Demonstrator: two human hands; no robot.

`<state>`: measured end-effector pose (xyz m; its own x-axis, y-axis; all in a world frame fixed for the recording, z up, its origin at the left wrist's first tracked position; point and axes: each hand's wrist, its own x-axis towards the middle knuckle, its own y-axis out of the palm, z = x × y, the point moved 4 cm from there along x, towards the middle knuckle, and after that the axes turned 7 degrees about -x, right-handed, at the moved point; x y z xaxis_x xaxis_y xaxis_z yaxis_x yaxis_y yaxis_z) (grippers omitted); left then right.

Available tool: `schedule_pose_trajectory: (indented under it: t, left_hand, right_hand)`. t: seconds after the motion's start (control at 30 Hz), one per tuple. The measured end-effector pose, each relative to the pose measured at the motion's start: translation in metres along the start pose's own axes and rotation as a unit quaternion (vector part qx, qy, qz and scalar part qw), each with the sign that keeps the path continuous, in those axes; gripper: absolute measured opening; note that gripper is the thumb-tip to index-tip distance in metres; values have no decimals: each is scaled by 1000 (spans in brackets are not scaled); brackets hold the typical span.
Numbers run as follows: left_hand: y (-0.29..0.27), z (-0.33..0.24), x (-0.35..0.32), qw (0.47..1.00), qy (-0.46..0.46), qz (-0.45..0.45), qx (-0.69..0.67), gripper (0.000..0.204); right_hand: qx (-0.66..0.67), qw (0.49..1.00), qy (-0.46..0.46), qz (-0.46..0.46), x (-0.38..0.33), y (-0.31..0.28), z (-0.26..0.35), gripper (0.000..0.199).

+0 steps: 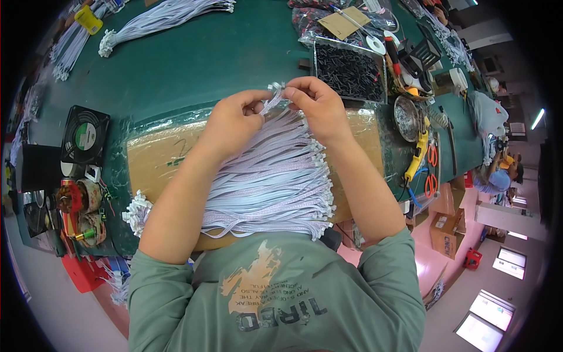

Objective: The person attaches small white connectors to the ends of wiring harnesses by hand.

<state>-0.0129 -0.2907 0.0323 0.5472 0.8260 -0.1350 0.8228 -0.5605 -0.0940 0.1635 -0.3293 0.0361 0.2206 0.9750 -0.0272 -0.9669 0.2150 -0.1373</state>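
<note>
Both hands meet above the far edge of a cardboard sheet (158,158). My left hand (234,123) is closed in a pinch on a thin white ribbon cable (271,104), just below its end. Fingertips of my right hand (319,108) are pressed together at the small white connector (276,88) on that cable's tip. Under my wrists lies a thick bundle of white flat cables (264,182), spread crosswise on the cardboard. Its right ends carry small white connectors (324,193), and more connectors (137,214) gather at the left, beyond my forearm.
A tray (385,76) of small black pieces stands far right, beside a round metal dish (406,117), a yellow-handled tool (417,155) and orange-handled scissors (431,176). To the left is a black fan (85,138). Another cable bundle (164,23) lies across the green table (246,58).
</note>
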Motion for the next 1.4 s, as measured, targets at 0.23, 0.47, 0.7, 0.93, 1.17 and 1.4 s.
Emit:
schedule_pose_trajectory:
  t: [0.23, 0.47, 0.7, 0.93, 1.17, 1.4]
  left_hand:
    - [-1, -6, 0, 992, -10, -45, -114, 30]
    - [-4, 3, 1, 970, -47, -77, -224, 22]
    - [-4, 1, 0, 979, -37, -70, -189, 22]
    - [-4, 1, 0, 984, -35, -81, -153, 23]
    - [-4, -1, -1, 987, -31, -80, -138, 24]
    - [-3, -1, -1, 987, -34, -87, -129, 26]
  right_hand:
    - [47, 997, 25, -55, 3, -1, 2, 15]
    - [-40, 999, -22, 2, -4, -3, 35, 16]
    - [-216, 971, -98, 19, -4, -6, 59, 15]
    - [-284, 952, -106, 45, -2, -3, 66, 16]
    - [-303, 949, -51, 72, 6, -6, 65, 19]
    - [-223, 969, 39, 103, 11, -8, 55, 17]
